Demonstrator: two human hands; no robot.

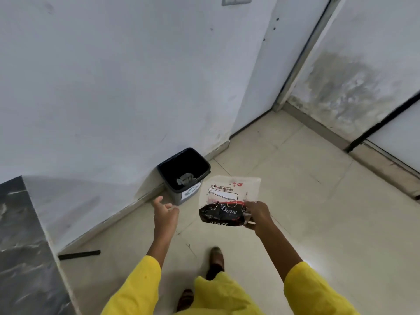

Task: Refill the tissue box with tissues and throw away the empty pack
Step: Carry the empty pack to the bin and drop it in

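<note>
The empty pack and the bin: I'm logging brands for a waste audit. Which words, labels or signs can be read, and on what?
"Dove": black wrapper in the right hand.
"BIG TISSUES", with a "CP" logo: clear empty pack, same hand.
Smaller print on the pack: too blurred.
Label on the bin: unreadable.

A black strip (79,255) lies on the tiled floor (318,201) — beside it, a dark marble slab (20,246).

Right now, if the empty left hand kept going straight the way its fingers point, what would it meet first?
Probably the black bin by the wall. The left hand is open, fingers aimed up towards it, with only bare floor between; depth is hard to judge.
</note>
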